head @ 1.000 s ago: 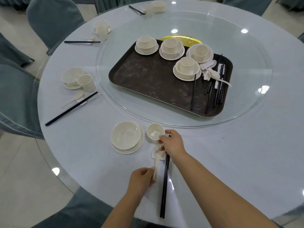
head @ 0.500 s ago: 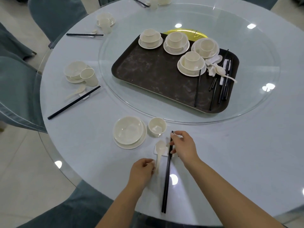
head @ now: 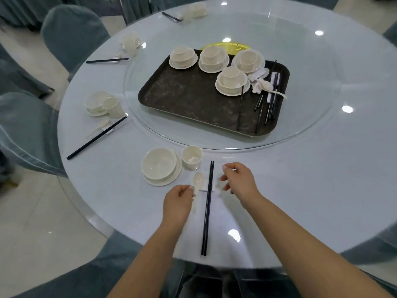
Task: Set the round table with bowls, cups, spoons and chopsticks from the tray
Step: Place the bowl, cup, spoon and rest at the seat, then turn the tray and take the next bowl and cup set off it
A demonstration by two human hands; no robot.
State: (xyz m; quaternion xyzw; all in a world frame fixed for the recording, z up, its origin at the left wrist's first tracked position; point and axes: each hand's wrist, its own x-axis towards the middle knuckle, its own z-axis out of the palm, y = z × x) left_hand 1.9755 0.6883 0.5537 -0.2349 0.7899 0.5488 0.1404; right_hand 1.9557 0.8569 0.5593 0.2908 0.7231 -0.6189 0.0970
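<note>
Left hand (head: 177, 201) pinches the spoon (head: 197, 186); right hand (head: 238, 181) loose, empty. Align spoon parallel beside chopsticks (head: 208, 208).

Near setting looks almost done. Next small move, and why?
Probably let go of the spoon: the left hand pinches its handle, yet its bowl rests on the white rest beside the chopsticks, and the right hand holds nothing. Then reach for the nearest bowl-and-cup stack on the tray.

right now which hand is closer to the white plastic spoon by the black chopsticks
Left. The left hand pinches the white plastic spoon at its handle; the right hand hovers apart, across the black chopsticks.
</note>
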